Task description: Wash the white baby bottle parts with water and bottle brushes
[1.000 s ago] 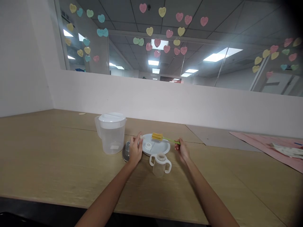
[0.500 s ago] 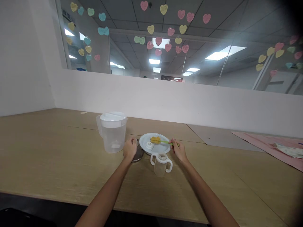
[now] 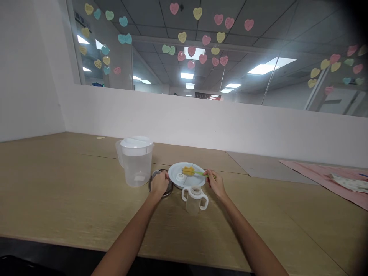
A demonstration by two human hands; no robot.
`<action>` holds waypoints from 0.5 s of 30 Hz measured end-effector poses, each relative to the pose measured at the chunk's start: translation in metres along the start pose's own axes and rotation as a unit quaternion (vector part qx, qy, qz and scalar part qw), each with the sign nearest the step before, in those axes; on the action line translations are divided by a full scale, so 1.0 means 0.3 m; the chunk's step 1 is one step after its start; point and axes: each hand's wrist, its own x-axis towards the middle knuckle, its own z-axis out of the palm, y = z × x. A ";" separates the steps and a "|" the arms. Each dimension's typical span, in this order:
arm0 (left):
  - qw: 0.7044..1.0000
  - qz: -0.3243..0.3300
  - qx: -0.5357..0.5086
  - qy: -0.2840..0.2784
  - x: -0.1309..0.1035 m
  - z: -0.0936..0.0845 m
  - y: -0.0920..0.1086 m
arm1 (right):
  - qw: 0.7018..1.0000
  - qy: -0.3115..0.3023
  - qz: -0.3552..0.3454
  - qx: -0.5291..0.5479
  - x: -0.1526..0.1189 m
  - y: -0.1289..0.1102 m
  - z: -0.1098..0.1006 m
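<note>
My right hand [image 3: 216, 183] is closed on the thin green handle of a sponge brush [image 3: 188, 171], whose yellow head lies over the white plate [image 3: 176, 183]. On the plate's left side is a small white ring-shaped cap [image 3: 180, 177]. My left hand [image 3: 160, 184] is closed above a round metal dish [image 3: 167, 191], knuckles near the plate's rim; what its fingers hold, if anything, is hidden. Behind that hand a small clear rounded thing [image 3: 156, 173] shows in the dish. A clear cup with two white handles [image 3: 193, 203] stands upright and lidless in front of the plate.
A translucent pitcher [image 3: 138, 165] with a white lid stands left of the dish. At the far right lies a pink cloth [image 3: 310, 168] with a pale packet [image 3: 346, 182] on it. A wall [image 3: 184, 122] with a window above it bounds the table's back.
My left hand has turned over the metal dish, its knuckles now toward the plate, and the clear rounded thing behind it shows. My right hand and the sponge brush have barely moved.
</note>
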 end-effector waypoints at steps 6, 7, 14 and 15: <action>0.987 0.121 0.010 0.105 -0.012 -0.007 0.014 | 0.995 -0.065 0.038 0.070 -0.006 -0.020 0.010; 0.978 0.169 0.005 0.119 -0.014 -0.007 0.018 | 0.992 -0.070 0.055 0.085 -0.005 -0.025 0.011; 0.953 0.298 -0.037 0.050 -0.034 0.001 0.038 | 0.979 -0.008 0.134 0.152 0.010 -0.033 -0.012; 0.951 0.301 -0.043 0.049 -0.038 0.000 0.041 | 0.976 0.007 0.146 0.163 0.012 -0.032 -0.016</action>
